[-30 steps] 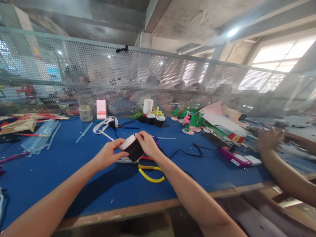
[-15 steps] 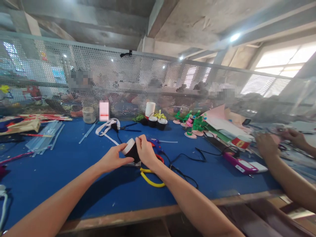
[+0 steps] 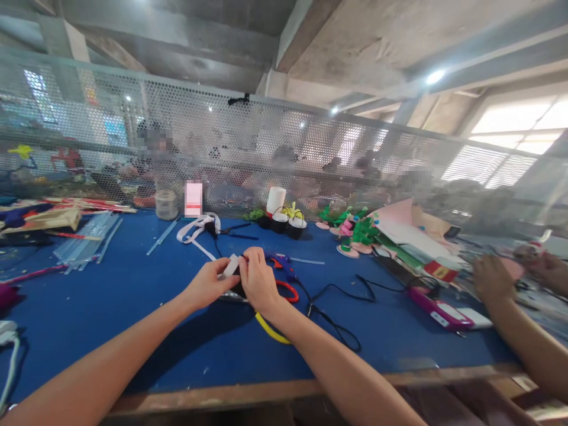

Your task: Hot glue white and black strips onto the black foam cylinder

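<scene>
The left hand [image 3: 208, 285] and right hand [image 3: 257, 278] meet over the middle of the blue tabletop [image 3: 110, 307], both closed around one small black cup with a white rim [image 3: 231, 267], held tilted just above the surface; most of it is hidden by the fingers. Beneath the right wrist lie a yellow loop [image 3: 270, 331] and a red loop [image 3: 286, 290], beside a blue glue gun [image 3: 279, 263] with a black cord [image 3: 337, 296]. Farther back stand two black cups with wire handles [image 3: 287, 225], a white cup [image 3: 276, 201] behind them, and one glass jar [image 3: 167, 205], contents unclear. A co-worker's hand [image 3: 490, 278] rests at the right edge, near a pink phone [image 3: 437, 307].
</scene>
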`<state>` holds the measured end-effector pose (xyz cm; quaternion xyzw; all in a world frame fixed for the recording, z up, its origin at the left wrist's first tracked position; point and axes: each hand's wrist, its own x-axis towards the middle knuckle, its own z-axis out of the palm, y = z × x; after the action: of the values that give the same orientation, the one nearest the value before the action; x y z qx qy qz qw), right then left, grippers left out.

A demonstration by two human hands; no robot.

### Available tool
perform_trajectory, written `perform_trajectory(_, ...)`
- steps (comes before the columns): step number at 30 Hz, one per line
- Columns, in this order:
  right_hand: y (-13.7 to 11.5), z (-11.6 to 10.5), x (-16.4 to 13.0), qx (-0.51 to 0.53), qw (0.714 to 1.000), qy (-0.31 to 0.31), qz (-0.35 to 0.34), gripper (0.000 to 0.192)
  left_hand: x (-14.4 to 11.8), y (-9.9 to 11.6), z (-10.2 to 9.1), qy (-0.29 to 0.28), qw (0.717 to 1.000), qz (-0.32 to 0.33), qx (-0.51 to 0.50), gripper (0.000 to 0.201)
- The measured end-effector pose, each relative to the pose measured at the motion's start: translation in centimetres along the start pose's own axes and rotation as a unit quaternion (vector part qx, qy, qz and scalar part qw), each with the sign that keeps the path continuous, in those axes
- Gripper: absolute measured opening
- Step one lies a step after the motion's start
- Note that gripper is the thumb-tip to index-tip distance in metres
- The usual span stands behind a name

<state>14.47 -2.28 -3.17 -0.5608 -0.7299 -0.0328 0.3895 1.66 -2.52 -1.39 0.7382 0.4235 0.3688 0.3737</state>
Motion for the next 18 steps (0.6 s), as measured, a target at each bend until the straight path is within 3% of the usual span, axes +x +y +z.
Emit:
perform_trajectory(7, 1.2, 0.2, 0.3, 0.107, 0.989, 0.075, -0.067, 0.015, 0.2, -0.6, -0.4, -0.009, 0.998, 0.033, 0.045, 0.026)
perform_trajectory(18, 1.4, 0.8, 0.4, 0.169, 0.984, 0.038, -0.030, 0.014, 0.1, -0.9, -0.3, -0.029, 0.997, 0.034, 0.065, 0.026)
